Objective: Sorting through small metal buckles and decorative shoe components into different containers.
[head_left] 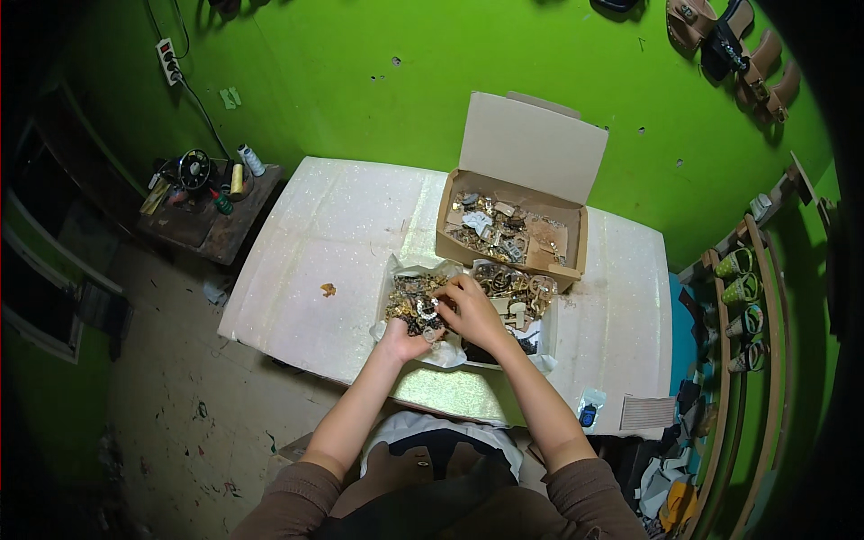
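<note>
Several silvery and dark ornaments (427, 310) sit at the upturned left hand (410, 340), over a white box (553, 328); the right hand (470, 315) curls above them. Whether either grips cannot be told. Behind, an open cardboard box (533, 148) stands on the pale table (333, 229).

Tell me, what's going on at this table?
A person is handling small, jewellery-like ornaments with bare hands. The left hand is cupped palm-up among them, over a white-lined container. The right hand reaches in from the other side; whether its grip has closed on a piece is hard to tell. Behind, an open cardboard box holds more small pieces.
</note>
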